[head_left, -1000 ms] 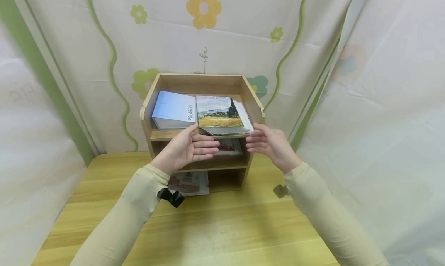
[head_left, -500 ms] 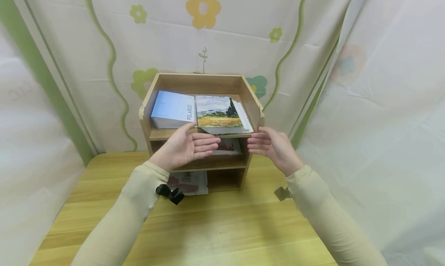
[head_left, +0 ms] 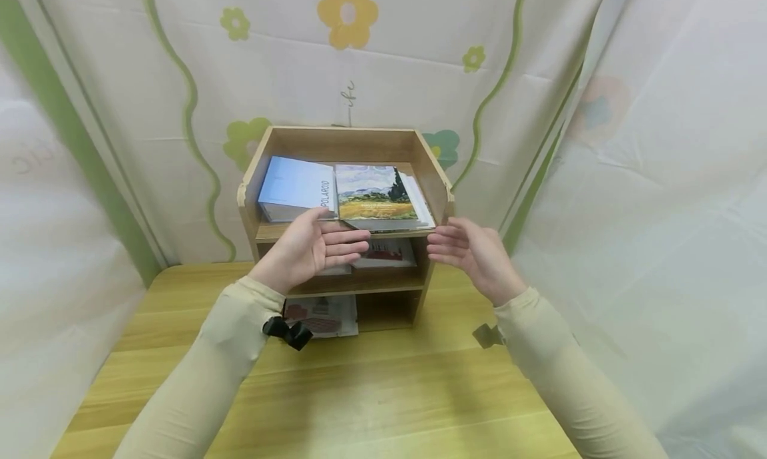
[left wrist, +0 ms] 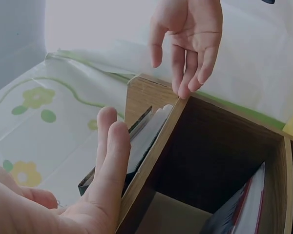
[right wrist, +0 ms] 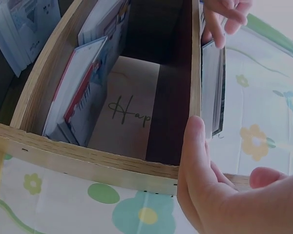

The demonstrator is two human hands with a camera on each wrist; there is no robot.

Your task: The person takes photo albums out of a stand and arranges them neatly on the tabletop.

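Observation:
A small wooden desk shelf (head_left: 341, 140) stands on the table with books on its tiers. On its top tier lie a thick blue book marked POLAROID (head_left: 296, 181) and, to the right, a landscape-painting book (head_left: 373, 196) over other books. My left hand (head_left: 314, 247), palm inward and fingers straight, is at the front of the top tier, below the POLAROID book. Toward the front right corner is my right hand (head_left: 476, 256), also with straight fingers. Its fingertips are right at the shelf's edge in the left wrist view. Neither hand grips anything.
Books (head_left: 388, 251) lie on the middle tier. The bottom tier holds a flat pale item with red print (head_left: 323, 316). Around the yellow wood-grain table (head_left: 377, 392) hang white curtains (head_left: 413, 32) with flower patterns, close behind the shelf.
My left hand has shifted slightly left, uncovering more of the books on the middle tier. My right hand has moved a little to the right and then stays almost still.

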